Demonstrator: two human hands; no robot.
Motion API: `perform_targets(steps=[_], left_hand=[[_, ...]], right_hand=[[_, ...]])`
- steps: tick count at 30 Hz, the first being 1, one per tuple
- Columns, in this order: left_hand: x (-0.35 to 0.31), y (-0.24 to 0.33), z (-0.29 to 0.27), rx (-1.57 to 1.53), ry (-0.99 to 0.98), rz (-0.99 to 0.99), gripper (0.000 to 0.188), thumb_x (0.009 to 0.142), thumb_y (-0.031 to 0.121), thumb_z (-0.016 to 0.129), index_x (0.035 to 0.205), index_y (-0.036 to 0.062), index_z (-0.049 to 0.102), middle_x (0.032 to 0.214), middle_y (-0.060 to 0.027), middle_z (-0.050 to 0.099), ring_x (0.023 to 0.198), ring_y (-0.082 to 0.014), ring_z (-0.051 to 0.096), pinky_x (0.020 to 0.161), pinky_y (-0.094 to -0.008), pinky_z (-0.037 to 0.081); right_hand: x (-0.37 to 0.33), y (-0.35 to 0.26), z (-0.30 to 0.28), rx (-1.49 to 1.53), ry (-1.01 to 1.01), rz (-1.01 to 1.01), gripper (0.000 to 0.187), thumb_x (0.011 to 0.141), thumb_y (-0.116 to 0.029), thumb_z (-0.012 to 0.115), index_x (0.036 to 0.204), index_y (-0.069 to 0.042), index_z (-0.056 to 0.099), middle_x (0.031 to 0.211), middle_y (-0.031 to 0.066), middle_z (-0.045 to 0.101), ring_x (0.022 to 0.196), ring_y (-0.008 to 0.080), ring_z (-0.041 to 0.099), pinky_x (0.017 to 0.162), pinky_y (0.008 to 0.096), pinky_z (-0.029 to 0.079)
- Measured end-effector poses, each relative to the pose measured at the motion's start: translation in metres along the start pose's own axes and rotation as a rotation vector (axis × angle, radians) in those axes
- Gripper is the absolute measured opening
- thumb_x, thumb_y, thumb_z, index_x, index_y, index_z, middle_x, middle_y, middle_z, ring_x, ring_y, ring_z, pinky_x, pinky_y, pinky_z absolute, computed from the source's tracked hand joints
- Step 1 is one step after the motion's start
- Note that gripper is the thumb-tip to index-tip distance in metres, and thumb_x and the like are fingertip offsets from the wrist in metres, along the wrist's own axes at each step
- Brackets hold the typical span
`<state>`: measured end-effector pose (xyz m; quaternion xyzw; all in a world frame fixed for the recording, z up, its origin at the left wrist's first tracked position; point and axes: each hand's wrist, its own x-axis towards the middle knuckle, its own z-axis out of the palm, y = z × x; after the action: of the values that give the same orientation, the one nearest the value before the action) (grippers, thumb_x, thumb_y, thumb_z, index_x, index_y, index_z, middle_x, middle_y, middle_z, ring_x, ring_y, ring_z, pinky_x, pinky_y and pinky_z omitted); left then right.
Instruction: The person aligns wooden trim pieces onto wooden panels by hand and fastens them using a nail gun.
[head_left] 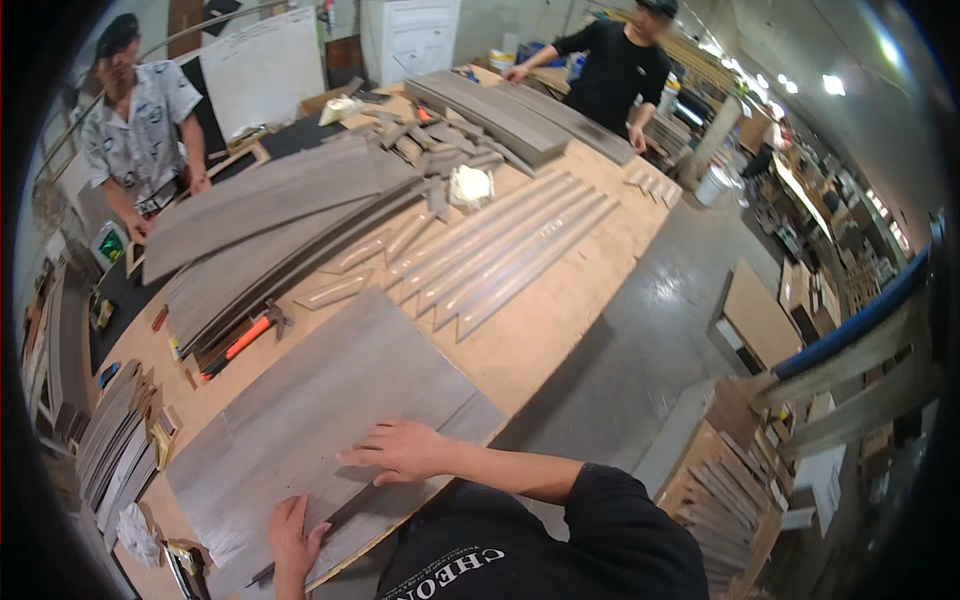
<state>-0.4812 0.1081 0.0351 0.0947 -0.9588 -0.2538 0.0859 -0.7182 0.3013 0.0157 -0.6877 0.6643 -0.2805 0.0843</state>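
A large grey wood-grain board (300, 400) lies flat on the table in front of me. Along its near side runs a narrower grey strip (375, 515), with a dark seam between the two. My right hand (398, 450) rests palm down on the board, its fingers stretched out and nothing in them. Close to the near left corner, my left hand (292, 535) lies at the seam, fingers extended and thumb apart. A thin dark tip pokes out beside the left wrist; what it belongs to I cannot make out.
A hammer (255, 332) with an orange handle lies beyond the board, near long grey strips (510, 250) with pointed ends. Offcuts (430, 145) are heaped farther back. One person (145, 135) at the left handles grey panels; another (615, 75) stands at the far end.
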Motion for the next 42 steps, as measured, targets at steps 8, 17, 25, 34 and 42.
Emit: perform_targets(steps=[8, 17, 25, 34, 42], left_hand=[[-0.015, -0.009, 0.037, 0.017, 0.017, -0.121, 0.057, 0.065, 0.019, 0.075, 0.116, 0.0002, 0.057, 0.111, -0.0214, 0.056, 0.101, -0.0383, 0.053, 0.088, -0.0429, 0.042], [0.013, 0.003, 0.056, -0.009, -0.033, -0.057, 0.054, 0.064, 0.012, 0.073, 0.113, -0.003, 0.057, 0.108, -0.0224, 0.057, 0.098, -0.0391, 0.055, 0.086, -0.0405, 0.045], [0.015, 0.004, 0.056, -0.004, -0.077, -0.073, 0.054, 0.063, 0.011, 0.074, 0.113, -0.0011, 0.058, 0.109, -0.0225, 0.057, 0.099, -0.0389, 0.055, 0.086, -0.0401, 0.045], [0.013, 0.012, 0.07, 0.064, -0.071, -0.095, 0.056, 0.061, 0.012, 0.076, 0.113, 0.0008, 0.058, 0.105, -0.0157, 0.051, 0.098, -0.0339, 0.051, 0.082, -0.0403, 0.044], [0.0, 0.001, 0.074, 0.164, -0.037, -0.1, 0.054, 0.062, 0.018, 0.075, 0.111, 0.0058, 0.059, 0.105, -0.0132, 0.054, 0.098, -0.0308, 0.051, 0.083, -0.0412, 0.043]], right_hand=[[-0.104, 0.055, -0.01, -0.167, 0.854, 0.739, 0.029, 0.079, -0.016, 0.064, 0.107, -0.007, 0.062, 0.095, 0.0134, 0.061, 0.088, 0.0307, 0.057, 0.077, 0.0384, 0.046], [-0.129, 0.065, 0.013, 0.051, 0.758, 0.837, 0.018, 0.079, -0.006, 0.061, 0.096, -0.008, 0.066, 0.086, 0.0112, 0.061, 0.081, 0.0281, 0.059, 0.071, 0.0358, 0.048], [-0.134, 0.051, 0.001, 0.045, 0.757, 0.73, 0.015, 0.077, -0.008, 0.065, 0.092, -0.009, 0.069, 0.085, 0.0106, 0.063, 0.083, 0.0274, 0.06, 0.073, 0.0351, 0.049], [-0.146, 0.059, 0.006, 0.067, 0.768, 0.695, 0.014, 0.077, -0.015, 0.07, 0.089, -0.008, 0.071, 0.088, 0.0089, 0.066, 0.083, 0.025, 0.062, 0.073, 0.0324, 0.05], [-0.128, 0.072, 0.012, 0.023, 0.719, 0.668, 0.014, 0.075, -0.011, 0.069, 0.089, -0.009, 0.072, 0.085, 0.0107, 0.067, 0.079, 0.0248, 0.063, 0.073, 0.0332, 0.05]])
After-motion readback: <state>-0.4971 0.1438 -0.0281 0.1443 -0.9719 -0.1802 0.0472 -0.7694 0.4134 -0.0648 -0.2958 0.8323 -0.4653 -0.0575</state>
